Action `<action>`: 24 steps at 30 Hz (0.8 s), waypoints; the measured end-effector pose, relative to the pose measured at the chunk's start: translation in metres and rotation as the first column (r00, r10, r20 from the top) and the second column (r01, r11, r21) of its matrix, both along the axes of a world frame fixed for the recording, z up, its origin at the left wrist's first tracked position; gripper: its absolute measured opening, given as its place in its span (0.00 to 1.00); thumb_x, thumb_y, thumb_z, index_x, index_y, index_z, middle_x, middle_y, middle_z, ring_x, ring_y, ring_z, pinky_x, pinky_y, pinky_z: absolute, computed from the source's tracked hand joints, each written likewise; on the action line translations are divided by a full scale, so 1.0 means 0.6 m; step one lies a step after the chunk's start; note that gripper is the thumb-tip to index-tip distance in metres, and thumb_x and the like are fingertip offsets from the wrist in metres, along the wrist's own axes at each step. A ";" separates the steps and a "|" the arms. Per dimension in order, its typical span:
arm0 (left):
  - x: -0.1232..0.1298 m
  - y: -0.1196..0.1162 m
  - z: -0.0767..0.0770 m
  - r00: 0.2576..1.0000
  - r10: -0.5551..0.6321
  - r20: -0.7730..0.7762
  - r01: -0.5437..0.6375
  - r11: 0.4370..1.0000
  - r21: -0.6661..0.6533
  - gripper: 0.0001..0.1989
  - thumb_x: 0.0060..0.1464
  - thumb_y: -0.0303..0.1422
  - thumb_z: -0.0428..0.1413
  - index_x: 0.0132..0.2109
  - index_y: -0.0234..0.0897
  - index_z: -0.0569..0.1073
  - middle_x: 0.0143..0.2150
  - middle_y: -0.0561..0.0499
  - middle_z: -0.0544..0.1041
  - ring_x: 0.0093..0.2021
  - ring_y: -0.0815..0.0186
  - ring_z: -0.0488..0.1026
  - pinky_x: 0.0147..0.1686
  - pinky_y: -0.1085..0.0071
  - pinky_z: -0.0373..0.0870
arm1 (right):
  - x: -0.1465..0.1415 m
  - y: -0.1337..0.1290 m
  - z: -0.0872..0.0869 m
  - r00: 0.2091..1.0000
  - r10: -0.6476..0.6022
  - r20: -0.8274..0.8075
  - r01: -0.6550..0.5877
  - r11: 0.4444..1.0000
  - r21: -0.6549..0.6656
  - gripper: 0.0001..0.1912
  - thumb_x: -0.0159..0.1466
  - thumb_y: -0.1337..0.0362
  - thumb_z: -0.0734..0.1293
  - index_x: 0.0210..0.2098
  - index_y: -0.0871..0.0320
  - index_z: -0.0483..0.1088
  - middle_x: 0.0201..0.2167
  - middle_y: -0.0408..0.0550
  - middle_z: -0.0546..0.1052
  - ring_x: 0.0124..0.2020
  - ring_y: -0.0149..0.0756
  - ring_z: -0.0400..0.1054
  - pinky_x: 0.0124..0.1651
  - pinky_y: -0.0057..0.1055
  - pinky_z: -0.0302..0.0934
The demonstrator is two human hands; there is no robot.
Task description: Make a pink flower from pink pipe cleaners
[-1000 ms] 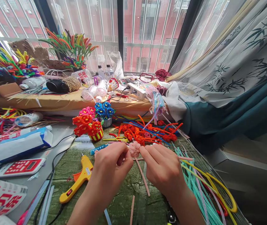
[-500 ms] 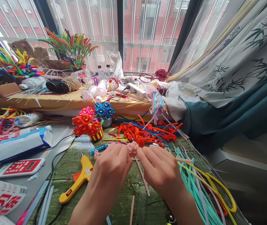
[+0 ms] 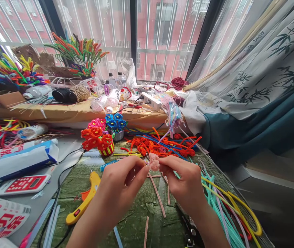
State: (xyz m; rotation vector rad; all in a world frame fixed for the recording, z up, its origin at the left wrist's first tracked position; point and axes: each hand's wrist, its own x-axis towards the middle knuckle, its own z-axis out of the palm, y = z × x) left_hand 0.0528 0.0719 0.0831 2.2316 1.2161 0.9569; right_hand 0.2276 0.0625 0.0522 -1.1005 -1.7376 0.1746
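A small pink pipe-cleaner flower (image 3: 154,162) is held up between both hands over the green table. My left hand (image 3: 126,182) pinches its left side with thumb and forefinger. On the other side, the fingertips of my right hand (image 3: 184,182) grip its right edge. Loose pink pipe cleaners (image 3: 156,194) lie on the table beneath. A yellow glue gun (image 3: 86,199) rests left of my left hand, partly covered by that forearm. Beside my right wrist lie black-handled pliers or scissors (image 3: 190,229), partly hidden.
Finished pipe-cleaner flowers in a striped pot (image 3: 107,148) stand beyond my left hand. Red pipe-cleaner pieces (image 3: 159,144) spread behind the hands. Turquoise pipe cleaners (image 3: 215,203) run along the right side. A calculator (image 3: 24,184) and a blue-and-white packet (image 3: 24,160) lie left; a power strip (image 3: 150,101) sits on the ledge.
Both hands have turned, bringing the thumbs into view, and the pink flower has shifted slightly right. A second pink strip and the dark tool beside my right wrist show more now.
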 end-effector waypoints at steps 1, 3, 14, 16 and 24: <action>0.002 -0.001 -0.001 1.000 -0.022 -0.008 0.021 0.999 -0.041 0.11 0.61 0.37 0.51 0.33 0.38 0.72 0.22 0.58 0.68 0.22 0.72 0.60 0.22 0.75 0.55 | -0.001 -0.001 0.002 1.000 0.020 -0.019 -0.020 0.999 -0.031 0.09 0.61 0.75 0.64 0.31 0.58 0.74 0.26 0.45 0.78 0.24 0.33 0.71 0.28 0.26 0.61; 0.005 -0.002 -0.004 0.998 -0.055 -0.026 0.052 0.993 -0.102 0.12 0.62 0.39 0.50 0.34 0.38 0.71 0.24 0.57 0.69 0.23 0.72 0.60 0.24 0.74 0.55 | -0.002 -0.004 0.005 0.997 0.049 -0.054 -0.053 0.995 -0.088 0.09 0.61 0.75 0.63 0.29 0.59 0.74 0.24 0.43 0.77 0.23 0.31 0.69 0.27 0.24 0.60; 0.007 0.000 -0.011 0.978 -0.206 0.038 0.209 0.965 -0.155 0.12 0.64 0.36 0.48 0.35 0.36 0.71 0.26 0.57 0.68 0.24 0.73 0.57 0.24 0.75 0.53 | 0.000 -0.006 0.003 0.997 0.069 0.036 -0.056 0.962 -0.268 0.13 0.58 0.76 0.60 0.20 0.59 0.68 0.17 0.40 0.69 0.20 0.29 0.60 0.24 0.26 0.49; 0.007 0.002 -0.013 0.976 -0.214 0.037 0.217 0.962 -0.168 0.13 0.63 0.37 0.48 0.33 0.35 0.71 0.25 0.56 0.67 0.23 0.72 0.57 0.24 0.75 0.53 | 0.000 -0.006 0.001 0.996 0.065 0.058 -0.048 0.964 -0.261 0.13 0.58 0.76 0.60 0.20 0.59 0.68 0.16 0.39 0.68 0.19 0.28 0.58 0.24 0.26 0.47; 0.012 0.006 -0.018 0.964 -0.221 0.145 0.250 0.940 -0.230 0.13 0.62 0.38 0.50 0.35 0.35 0.73 0.27 0.52 0.72 0.26 0.70 0.63 0.24 0.75 0.56 | -0.005 -0.012 0.000 0.994 0.011 0.108 0.016 0.970 -0.245 0.13 0.58 0.75 0.60 0.19 0.58 0.66 0.16 0.40 0.67 0.19 0.29 0.56 0.24 0.28 0.45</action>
